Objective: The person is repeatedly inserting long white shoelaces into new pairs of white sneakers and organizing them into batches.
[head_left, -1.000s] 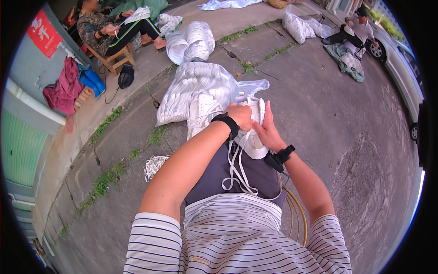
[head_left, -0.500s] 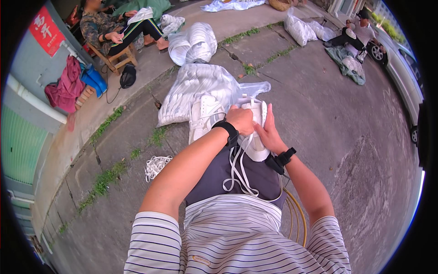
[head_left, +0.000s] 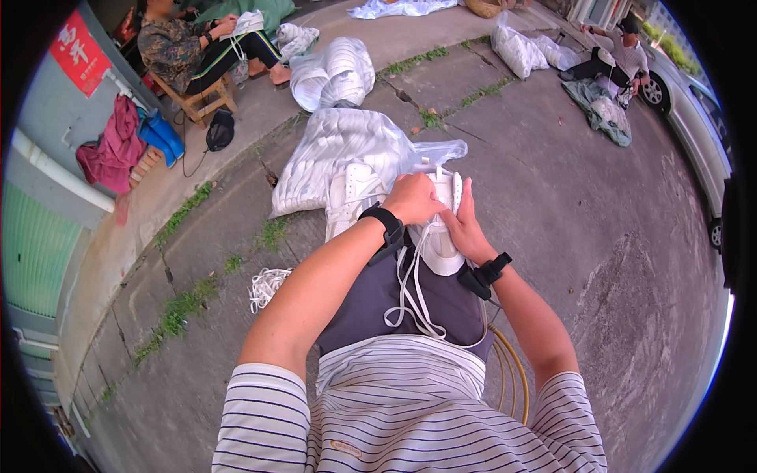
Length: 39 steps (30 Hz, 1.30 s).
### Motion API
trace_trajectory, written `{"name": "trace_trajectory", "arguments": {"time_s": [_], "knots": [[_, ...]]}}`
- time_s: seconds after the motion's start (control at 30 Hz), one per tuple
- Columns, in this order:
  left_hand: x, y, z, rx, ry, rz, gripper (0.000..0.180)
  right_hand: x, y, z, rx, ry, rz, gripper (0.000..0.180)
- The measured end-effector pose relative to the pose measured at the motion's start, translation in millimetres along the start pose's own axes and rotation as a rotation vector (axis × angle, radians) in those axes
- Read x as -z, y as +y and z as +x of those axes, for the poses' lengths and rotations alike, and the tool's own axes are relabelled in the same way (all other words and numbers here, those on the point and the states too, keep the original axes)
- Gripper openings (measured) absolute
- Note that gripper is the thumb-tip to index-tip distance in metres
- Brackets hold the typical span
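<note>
On my dark-clad lap rests a white sneaker (head_left: 443, 260), its toe toward me. My left hand (head_left: 415, 199) is closed in a pinch over the left side of its lacing, apparently on the shoelace; the fingertips are partly hidden. My right hand (head_left: 471, 232) grips the shoe's right side, thumb near the left fingers and the other fingers pointing away along the upper. Long loose ends of the white shoelace (head_left: 407, 293) hang down over my lap. Beside it lies a second white sneaker (head_left: 352, 191), partly covered by my left wrist and its black strap.
A clear bag of white shoes (head_left: 339, 146) lies just beyond; another bag (head_left: 335, 75) sits behind it. Left of my knee is a pile of white laces (head_left: 269, 287). A seated person (head_left: 177, 51) works far left, another (head_left: 623, 59) far right beside a car (head_left: 706, 118).
My left hand has shifted slightly, its fingers now reaching toward the right thumb. My right hand keeps its hold. The far-left person's hands have come together at a white item; the far-right person's arms have spread.
</note>
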<state>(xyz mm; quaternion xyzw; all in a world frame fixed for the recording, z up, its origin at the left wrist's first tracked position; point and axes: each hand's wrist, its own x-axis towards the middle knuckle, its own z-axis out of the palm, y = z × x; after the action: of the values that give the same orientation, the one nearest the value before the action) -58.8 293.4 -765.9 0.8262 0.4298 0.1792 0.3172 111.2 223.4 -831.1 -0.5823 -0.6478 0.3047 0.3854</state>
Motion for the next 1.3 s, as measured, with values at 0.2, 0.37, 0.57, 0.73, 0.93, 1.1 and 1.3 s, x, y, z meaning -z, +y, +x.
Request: {"name": "trace_trajectory", "arguments": {"time_s": [0.2,0.37,0.57,0.73,0.93,1.1,1.3], "knots": [[-12.8,-0.1,-2.5,-0.009,0.149,-0.228,0.022,1.9,9.1,-2.5,0.106,0.044,-0.091,0.085],[-11.8,0.7,-6.2,0.041,0.227,-0.352,0.022,8.9,-31.0,-6.3,0.211,0.072,-0.342,0.078],[-14.5,6.7,-1.0,0.061,0.284,-0.381,0.02,14.9,-28.9,-10.2,0.177,0.062,-0.112,0.046],[-15.2,9.9,-2.9,0.026,0.215,-0.338,0.018,18.1,-28.7,-7.5,0.115,0.082,0.046,0.022],[-28.0,26.2,-37.1,-0.066,0.54,-0.042,0.019,24.6,-21.3,-3.6,0.11,0.097,0.038,0.013],[-47.8,24.2,-74.9,0.1,0.251,-0.063,0.02,29.8,-19.6,-4.0,0.105,0.109,0.108,0.016],[-59.3,-8.0,-61.2,0.422,0.098,-0.574,0.026,28.1,-23.3,-4.5,0.102,0.101,0.102,0.018]]}}
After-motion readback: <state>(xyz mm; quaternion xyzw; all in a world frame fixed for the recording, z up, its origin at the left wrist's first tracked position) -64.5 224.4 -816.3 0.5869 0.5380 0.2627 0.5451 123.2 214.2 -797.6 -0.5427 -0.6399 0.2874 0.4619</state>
